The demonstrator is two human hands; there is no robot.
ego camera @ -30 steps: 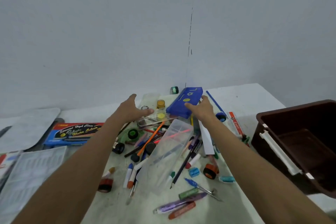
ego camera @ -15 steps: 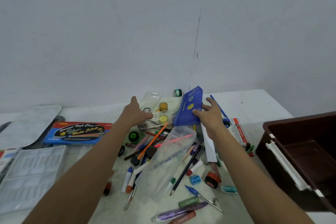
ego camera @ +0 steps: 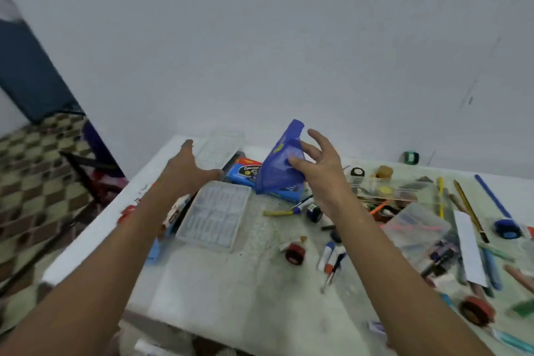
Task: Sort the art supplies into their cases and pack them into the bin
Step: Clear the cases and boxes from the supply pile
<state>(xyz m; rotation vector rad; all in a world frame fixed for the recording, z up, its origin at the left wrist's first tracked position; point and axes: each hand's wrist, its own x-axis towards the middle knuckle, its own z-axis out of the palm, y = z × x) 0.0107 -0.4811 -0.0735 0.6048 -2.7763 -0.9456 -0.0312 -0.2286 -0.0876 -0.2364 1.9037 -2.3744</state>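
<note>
1. The person's right hand [ego camera: 316,166] holds a translucent blue pencil case [ego camera: 278,166] tilted steeply on end above the white table [ego camera: 245,283]. The thumb presses its near face; the other fingers are spread, and how far they wrap behind it cannot be told.
2. The left hand [ego camera: 186,169] reaches over the far left part of the table with fingers extended and thumb out, holding nothing. It lies just beside a clear moulded tray [ego camera: 215,215] and near a blue watercolour box [ego camera: 245,173].
3. Loose supplies lie scattered to the right: markers [ego camera: 328,253], pencils [ego camera: 469,211], a yellow crayon [ego camera: 277,213], small paint pots [ego camera: 294,253], a white ruler [ego camera: 469,248] and a clear plastic case [ego camera: 419,224]. No bin shows in this view.
4. Judged from this, the sorting is at an early stage: a case is in hand, yet nearly everything is still loose on the table.
5. The next move likely calls for steadying the blue case with both hands, opening it and setting it flat near the pens. A thumb-led grip on a tilted, smooth case may slip.
</note>
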